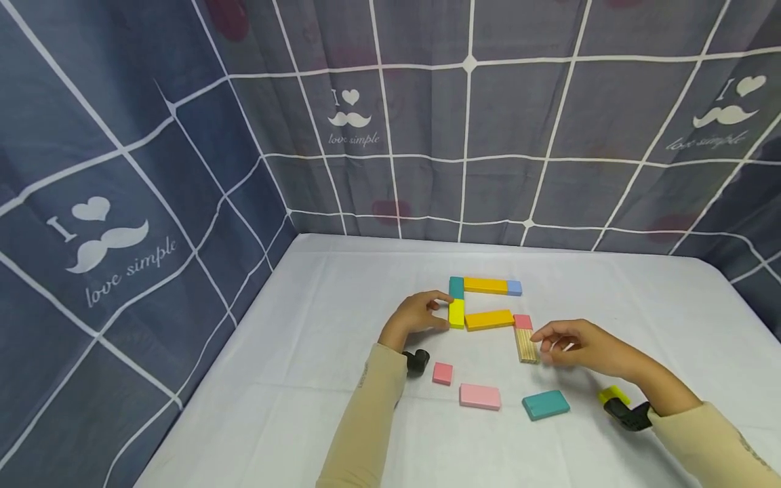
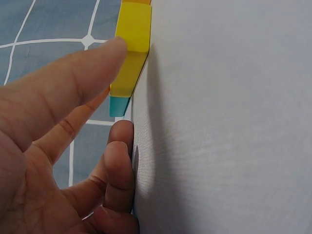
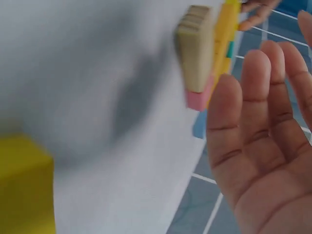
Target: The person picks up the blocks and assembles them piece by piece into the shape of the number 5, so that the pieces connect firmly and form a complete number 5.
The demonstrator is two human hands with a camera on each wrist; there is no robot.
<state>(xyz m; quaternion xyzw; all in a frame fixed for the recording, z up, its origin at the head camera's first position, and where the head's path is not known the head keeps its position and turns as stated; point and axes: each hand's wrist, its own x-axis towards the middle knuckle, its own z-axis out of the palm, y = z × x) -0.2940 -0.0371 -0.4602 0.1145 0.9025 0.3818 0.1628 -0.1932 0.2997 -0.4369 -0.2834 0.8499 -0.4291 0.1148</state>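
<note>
The left hand [image 1: 421,313], loosely spread and gripping nothing, has thumb and forefinger at the left side of the yellow block [image 1: 456,316], seemingly keeping it flush with the far teal block [image 1: 456,287]. Rightward, the striped block [image 1: 526,347] adjoins a coral block [image 1: 522,322], apparently aligned deliberately; the right hand [image 1: 579,349], relaxed and empty, is just right.

Head view looks forward and down; both close wrist views seemingly share the yellow block [image 2: 134,29].
</note>
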